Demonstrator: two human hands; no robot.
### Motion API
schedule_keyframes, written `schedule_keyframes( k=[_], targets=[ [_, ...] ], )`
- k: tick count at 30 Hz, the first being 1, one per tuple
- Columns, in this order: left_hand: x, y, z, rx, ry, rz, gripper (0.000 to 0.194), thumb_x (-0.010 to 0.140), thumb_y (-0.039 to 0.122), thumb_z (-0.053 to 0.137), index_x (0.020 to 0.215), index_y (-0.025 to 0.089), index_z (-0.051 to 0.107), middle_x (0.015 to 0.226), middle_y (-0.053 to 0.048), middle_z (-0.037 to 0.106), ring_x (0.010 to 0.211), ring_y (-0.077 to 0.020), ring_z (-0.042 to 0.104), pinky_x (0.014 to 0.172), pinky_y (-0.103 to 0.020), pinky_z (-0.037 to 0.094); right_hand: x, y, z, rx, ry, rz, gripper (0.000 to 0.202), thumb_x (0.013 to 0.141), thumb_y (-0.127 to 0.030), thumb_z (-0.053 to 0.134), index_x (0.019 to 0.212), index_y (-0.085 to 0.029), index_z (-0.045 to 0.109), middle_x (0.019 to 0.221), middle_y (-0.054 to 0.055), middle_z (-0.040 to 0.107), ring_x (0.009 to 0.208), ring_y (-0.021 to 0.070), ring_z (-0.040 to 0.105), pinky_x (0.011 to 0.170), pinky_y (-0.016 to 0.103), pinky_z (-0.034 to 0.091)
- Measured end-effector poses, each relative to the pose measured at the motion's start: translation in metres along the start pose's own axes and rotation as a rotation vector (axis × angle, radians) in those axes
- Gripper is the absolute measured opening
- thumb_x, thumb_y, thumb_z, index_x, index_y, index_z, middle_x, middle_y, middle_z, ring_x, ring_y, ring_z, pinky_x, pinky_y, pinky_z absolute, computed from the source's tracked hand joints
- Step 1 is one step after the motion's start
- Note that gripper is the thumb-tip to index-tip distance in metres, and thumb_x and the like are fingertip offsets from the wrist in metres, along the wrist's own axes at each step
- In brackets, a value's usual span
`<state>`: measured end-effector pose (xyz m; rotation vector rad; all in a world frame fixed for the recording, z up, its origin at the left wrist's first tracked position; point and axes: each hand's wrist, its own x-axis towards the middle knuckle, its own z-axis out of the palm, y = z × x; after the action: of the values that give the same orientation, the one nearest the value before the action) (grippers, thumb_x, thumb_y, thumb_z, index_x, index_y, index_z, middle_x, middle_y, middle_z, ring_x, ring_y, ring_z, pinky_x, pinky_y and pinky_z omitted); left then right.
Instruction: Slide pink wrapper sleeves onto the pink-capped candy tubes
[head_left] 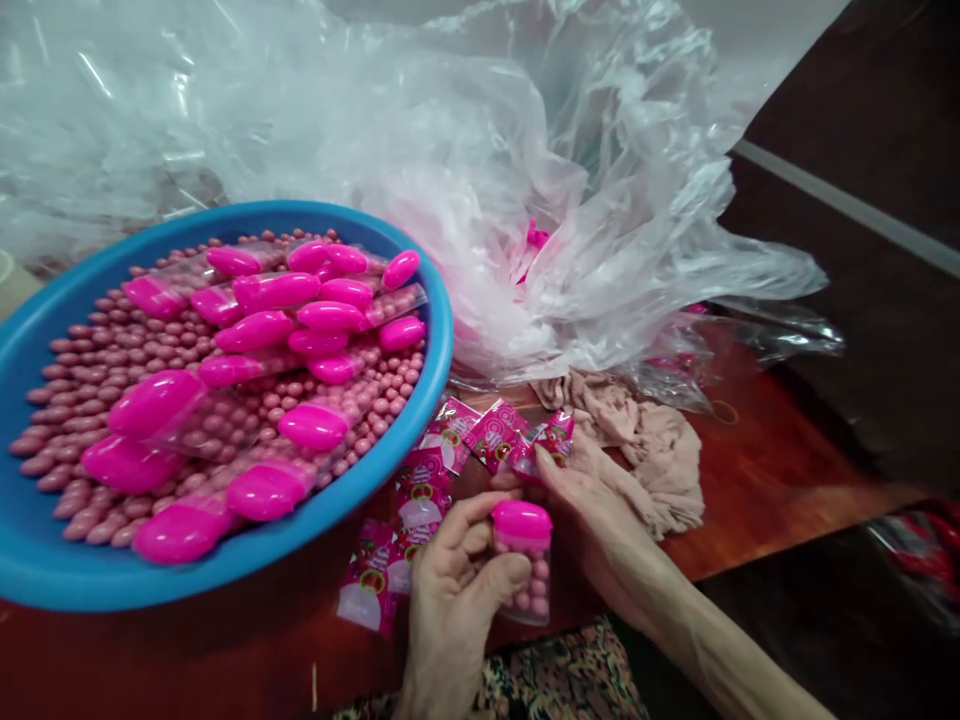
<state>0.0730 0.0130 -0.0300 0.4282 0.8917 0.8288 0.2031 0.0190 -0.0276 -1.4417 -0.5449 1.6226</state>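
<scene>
The box [534, 588], clear with a pink cap [523, 522] on top and pink balls inside, is upright in the left hand [450, 600], by the tabletop's [757, 475] near edge. That hand is closed on it, thumb across the front and fingers at the side and behind. The right hand [596, 500] reaches past the box to a pink label [556, 435], thumb against it; whether the fingers have closed on it I cannot tell.

The step in hand looks to be holding the capped box steady while the other hand deals with a label. The next move, I judge, calls for a light pinch that parts one thin label from its neighbours, with the box kept upright.

More labels [367, 580] lie overlapping between the hands and the blue tub [441, 350], which fills the tabletop's left side. In it, capped boxes [274, 290] lie on loose balls [127, 350].

Crumpled plastic [480, 200] covers the far side and crowds the labels from behind. A beige cloth [667, 470] lies just beside the right hand, toward the right edge, leaving that hand little spare room; the tub's rim hems in the labels opposite.
</scene>
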Motion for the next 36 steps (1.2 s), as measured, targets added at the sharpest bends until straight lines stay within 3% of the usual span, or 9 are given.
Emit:
schedule_keyframes(
  k=[6,10,14,20,24,27,31,34,36],
  targets=[
    [0.003,-0.002,-0.011,0.005,-0.002,0.015,0.027,0.071,0.019,0.072,0.097,0.018,0.064,0.070,-0.002,0.073,0.053,-0.0093,0.062,0.049,-0.017,0.051,-0.004,-0.001,-0.013,-0.231,-0.013,0.030,0.052,0.077,-0.062,0.057,0.059,-0.013,0.058,0.046,-0.001,0.058,0.036,0.0047,0.048,0.036,0.013,0.037],
    [0.004,0.003,-0.016,0.011,0.045,0.032,0.028,0.073,0.018,0.071,0.098,0.017,0.059,0.074,-0.002,0.073,0.061,-0.0114,0.065,0.055,-0.020,0.053,-0.004,-0.006,-0.013,-0.377,0.039,0.062,0.038,0.077,-0.048,0.064,0.063,-0.014,0.055,0.039,-0.004,0.054,0.029,0.0045,0.044,0.029,0.011,0.030],
    [0.004,0.005,-0.017,0.027,0.102,0.034,0.034,0.073,0.020,0.071,0.101,0.016,0.053,0.072,-0.003,0.072,0.060,-0.0160,0.067,0.050,-0.024,0.053,-0.004,0.000,-0.014,-0.382,0.066,0.016,0.022,0.080,-0.036,0.057,0.075,-0.015,0.055,0.047,-0.005,0.055,0.034,0.0055,0.048,0.033,0.013,0.034],
    [0.002,0.005,-0.020,0.059,0.266,0.070,0.045,0.068,0.024,0.075,0.104,0.015,0.051,0.074,-0.005,0.073,0.062,-0.0184,0.068,0.051,-0.025,0.054,-0.012,0.013,-0.014,-0.413,0.194,-0.155,0.025,0.085,-0.040,0.049,0.084,-0.016,0.056,0.057,-0.002,0.058,0.040,0.0088,0.049,0.039,0.019,0.037],
    [-0.005,0.004,-0.013,0.072,0.331,0.123,0.042,0.063,0.024,0.078,0.098,0.017,0.056,0.069,-0.002,0.073,0.057,-0.0148,0.067,0.049,-0.021,0.052,-0.030,0.021,-0.008,-0.538,0.371,-0.386,0.025,0.091,-0.038,0.045,0.089,-0.019,0.060,0.061,-0.001,0.058,0.047,0.0118,0.051,0.048,0.024,0.042],
    [-0.011,-0.005,0.000,0.055,0.342,0.143,0.037,0.053,0.021,0.084,0.083,0.018,0.062,0.063,0.001,0.072,0.053,-0.0114,0.064,0.049,-0.018,0.051,-0.048,0.031,-0.001,-0.607,0.242,-0.557,0.024,0.091,-0.034,0.048,0.107,-0.020,0.058,0.084,0.005,0.065,0.072,0.0175,0.062,0.066,0.026,0.049],
    [-0.018,-0.021,0.013,0.054,0.270,0.128,0.031,0.048,0.032,0.086,0.072,0.019,0.071,0.062,0.000,0.070,0.056,-0.0109,0.063,0.053,-0.016,0.051,-0.063,0.043,0.002,-0.452,0.038,-0.425,0.023,0.088,-0.033,0.054,0.110,-0.027,0.060,0.088,0.001,0.066,0.078,0.0176,0.064,0.072,0.024,0.050],
    [-0.020,-0.023,0.011,0.256,0.252,0.238,0.031,0.066,0.049,0.071,0.079,0.022,0.075,0.074,-0.003,0.070,0.063,-0.0155,0.065,0.056,-0.022,0.054,-0.066,0.050,-0.009,-0.228,0.140,-0.290,0.018,0.088,-0.036,0.056,0.099,-0.027,0.065,0.079,-0.001,0.068,0.069,0.0145,0.063,0.066,0.020,0.050],
    [-0.017,-0.015,0.005,0.492,0.362,0.421,0.028,0.072,0.046,0.067,0.087,0.024,0.074,0.082,-0.002,0.069,0.068,-0.0149,0.064,0.062,-0.023,0.053,-0.064,0.053,-0.020,-0.091,0.252,-0.228,0.022,0.087,-0.041,0.056,0.095,-0.024,0.066,0.079,0.001,0.069,0.069,0.0142,0.063,0.064,0.020,0.050]
  ],
)
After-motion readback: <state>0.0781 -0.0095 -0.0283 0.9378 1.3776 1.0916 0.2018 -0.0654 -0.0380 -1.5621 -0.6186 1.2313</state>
